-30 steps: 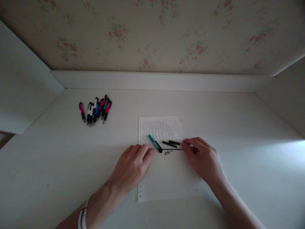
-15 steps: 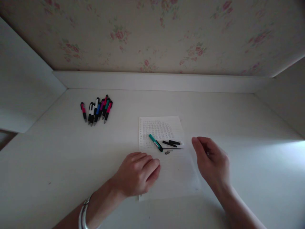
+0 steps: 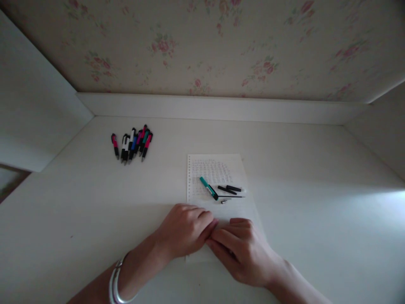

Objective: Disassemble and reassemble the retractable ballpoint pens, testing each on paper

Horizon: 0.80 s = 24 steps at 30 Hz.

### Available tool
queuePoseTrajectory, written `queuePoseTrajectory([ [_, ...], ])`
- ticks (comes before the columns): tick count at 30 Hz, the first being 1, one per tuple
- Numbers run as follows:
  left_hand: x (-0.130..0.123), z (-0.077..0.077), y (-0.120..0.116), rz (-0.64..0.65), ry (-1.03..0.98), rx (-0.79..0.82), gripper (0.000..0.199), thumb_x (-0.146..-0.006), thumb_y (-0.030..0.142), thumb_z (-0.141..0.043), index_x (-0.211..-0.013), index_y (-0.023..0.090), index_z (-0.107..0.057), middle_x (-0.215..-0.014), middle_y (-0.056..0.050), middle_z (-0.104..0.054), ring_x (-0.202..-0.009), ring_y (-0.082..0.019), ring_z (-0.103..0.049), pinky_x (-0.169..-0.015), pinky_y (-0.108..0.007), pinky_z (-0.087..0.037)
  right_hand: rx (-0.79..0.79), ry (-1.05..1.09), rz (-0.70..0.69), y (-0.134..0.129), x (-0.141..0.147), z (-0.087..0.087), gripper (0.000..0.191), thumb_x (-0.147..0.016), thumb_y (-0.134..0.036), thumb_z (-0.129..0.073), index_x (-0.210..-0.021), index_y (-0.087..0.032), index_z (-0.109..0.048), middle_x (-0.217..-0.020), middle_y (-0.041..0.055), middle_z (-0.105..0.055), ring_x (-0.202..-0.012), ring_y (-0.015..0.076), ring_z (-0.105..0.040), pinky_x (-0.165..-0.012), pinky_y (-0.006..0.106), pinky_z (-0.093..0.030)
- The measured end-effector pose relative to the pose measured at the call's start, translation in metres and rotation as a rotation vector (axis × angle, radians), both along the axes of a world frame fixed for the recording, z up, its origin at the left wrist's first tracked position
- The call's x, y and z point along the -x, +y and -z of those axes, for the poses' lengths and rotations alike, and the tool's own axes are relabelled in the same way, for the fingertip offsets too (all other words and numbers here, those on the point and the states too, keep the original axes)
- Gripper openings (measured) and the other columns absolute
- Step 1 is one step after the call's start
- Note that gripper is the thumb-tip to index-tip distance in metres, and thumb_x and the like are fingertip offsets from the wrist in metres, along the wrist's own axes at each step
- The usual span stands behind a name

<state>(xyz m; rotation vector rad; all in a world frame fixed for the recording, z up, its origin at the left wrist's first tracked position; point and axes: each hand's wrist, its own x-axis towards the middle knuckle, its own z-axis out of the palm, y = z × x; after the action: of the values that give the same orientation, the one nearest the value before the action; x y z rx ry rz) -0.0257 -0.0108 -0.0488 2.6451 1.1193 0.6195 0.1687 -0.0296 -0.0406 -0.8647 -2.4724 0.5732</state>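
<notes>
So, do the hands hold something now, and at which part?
Nothing is held. The left hand and right hand rest together on the near part of the paper sheet; the pen parts lie untouched beyond them.

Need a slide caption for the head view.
Both hands, left hand and right hand, rest together on lined paper below a dismantled teal pen.

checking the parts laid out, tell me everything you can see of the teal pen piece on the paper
The teal pen barrel is a short plastic tube, teal at its far-left end and black at its near-right end. It lies flat and slanted on the punched sheet of paper, over faint writing, beside loose black parts. Neither hand touches it.
</notes>
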Motion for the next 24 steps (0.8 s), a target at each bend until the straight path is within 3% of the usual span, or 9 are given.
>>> queuePoseTrajectory([
  [24,-0.0002,-0.0015,0.0009,-0.010,-0.029,0.011,0.040,-0.106,0.026,-0.039,-0.070,0.021,-0.056,-0.059,0.002,-0.062,-0.051,-0.015,-0.059,-0.048,-0.029,-0.038,0.020,-0.018,0.018,0.0027,-0.0024,0.0013,0.036,-0.103,-0.023,-0.045,-0.071,-0.020,-0.060,-0.060,-0.0002,-0.063,-0.049,0.0139,-0.051,-0.056,0.034,-0.034],
])
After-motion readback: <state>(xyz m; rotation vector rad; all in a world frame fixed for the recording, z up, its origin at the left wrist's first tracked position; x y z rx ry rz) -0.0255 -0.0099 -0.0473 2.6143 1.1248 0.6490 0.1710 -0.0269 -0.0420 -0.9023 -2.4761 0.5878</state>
